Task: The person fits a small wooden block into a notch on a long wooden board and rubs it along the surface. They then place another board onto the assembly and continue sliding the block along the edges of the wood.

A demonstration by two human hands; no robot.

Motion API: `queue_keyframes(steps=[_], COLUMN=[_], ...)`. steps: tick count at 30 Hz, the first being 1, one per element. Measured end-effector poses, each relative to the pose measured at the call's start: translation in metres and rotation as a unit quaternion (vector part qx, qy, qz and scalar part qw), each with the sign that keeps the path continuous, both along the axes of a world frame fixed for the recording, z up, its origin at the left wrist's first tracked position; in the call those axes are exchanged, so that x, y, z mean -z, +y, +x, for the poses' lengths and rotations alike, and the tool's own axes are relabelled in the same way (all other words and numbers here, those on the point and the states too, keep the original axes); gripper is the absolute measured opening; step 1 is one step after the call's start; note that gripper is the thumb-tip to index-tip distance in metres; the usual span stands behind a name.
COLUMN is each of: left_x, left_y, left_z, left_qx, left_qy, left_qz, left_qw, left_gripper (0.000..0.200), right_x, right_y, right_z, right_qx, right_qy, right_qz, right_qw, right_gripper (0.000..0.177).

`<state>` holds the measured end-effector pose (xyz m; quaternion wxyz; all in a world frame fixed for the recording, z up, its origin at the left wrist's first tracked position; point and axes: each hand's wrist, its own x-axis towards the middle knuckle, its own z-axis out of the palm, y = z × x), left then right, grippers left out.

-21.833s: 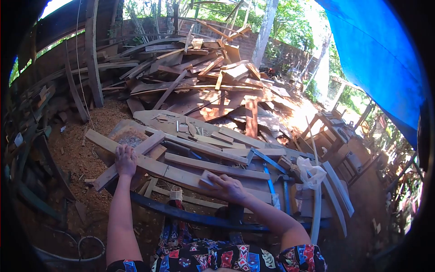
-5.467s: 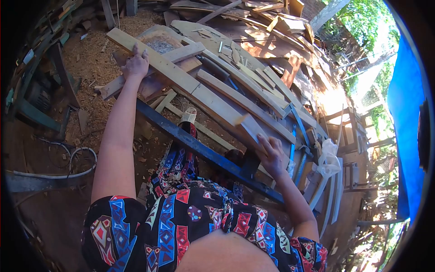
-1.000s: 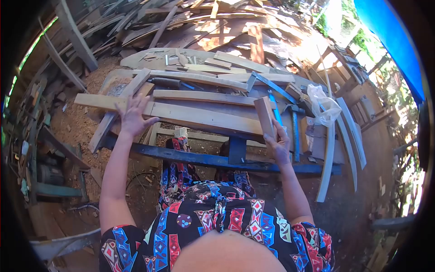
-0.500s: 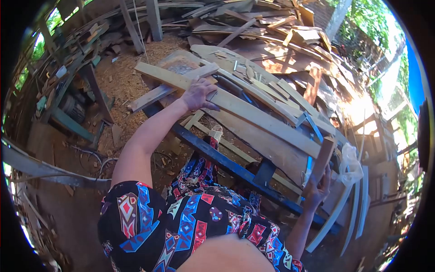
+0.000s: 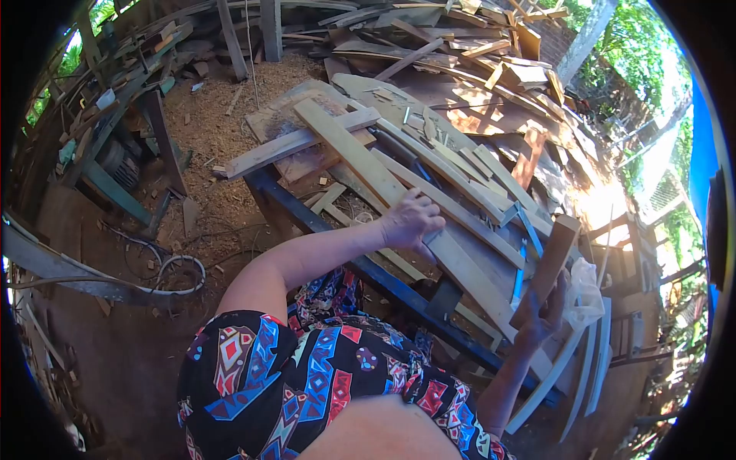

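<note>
A long pale wooden plank [image 5: 468,264] slants across the workbench from the far left toward my right side. My left hand [image 5: 414,222] is closed over it near the middle, fingers on the top and thumb at the near edge. Upright in my right hand [image 5: 543,310] is a short brown wooden block [image 5: 555,253], its lower part wrapped by the fingers, beside the plank's near end. Beyond the plank lies a second pale board [image 5: 460,213]. A shorter board [image 5: 303,142] crosses under the plank's far end.
The bench's dark blue frame [image 5: 383,280] runs along my front. A blue metal bar [image 5: 529,230] and a clear plastic bag [image 5: 584,295] are near my right hand. Curved strips [image 5: 548,379] hang at the right. Scrap wood [image 5: 460,46] is heaped behind; sawdust [image 5: 211,126] covers ground at left.
My left hand has moved right and toward me. The long plank has swung, its near end closer to my body, uncovering the board beyond it. The block stays in my right hand.
</note>
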<state>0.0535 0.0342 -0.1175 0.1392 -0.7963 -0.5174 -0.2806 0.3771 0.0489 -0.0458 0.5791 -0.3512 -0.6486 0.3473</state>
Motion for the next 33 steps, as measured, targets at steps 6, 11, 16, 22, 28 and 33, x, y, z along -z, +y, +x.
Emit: queue_keyframes(steps=[6,11,16,22,28,33], left_x=[0.013,0.014,0.006,0.007,0.01,0.007], left_y=[-0.004,-0.007,-0.024,-0.04,-0.03,-0.022], left_z=[0.022,0.015,-0.052,-0.203,-0.279,-0.272], left_qx=[0.004,0.032,-0.044,-0.461,-0.547,-0.564], left_qy=[0.009,-0.026,-0.056,-0.118,-0.268,-0.205], left_qz=[-0.077,-0.069,0.095,0.058,-0.113,-0.201], left_qw=[0.997,0.997,0.993,0.877,0.785,0.774], left_gripper=[0.074,0.065,0.037,0.048,0.057,0.059], right_x=[0.011,0.012,-0.001,0.013,0.025,0.02], right_y=[0.0,0.002,-0.002,0.012,0.02,0.021], right_z=[-0.019,-0.047,-0.076,-0.12,-0.165,-0.172], right_qx=[-0.027,-0.062,-0.096,-0.17,-0.161,-0.15], right_qy=[-0.04,-0.057,-0.108,-0.311,-0.453,-0.526], right_qz=[-0.019,-0.091,-0.059,0.001,0.087,0.115], right_qw=[0.999,0.992,0.988,0.935,0.872,0.829], right_gripper=[0.065,0.064,0.058,0.057,0.054,0.057])
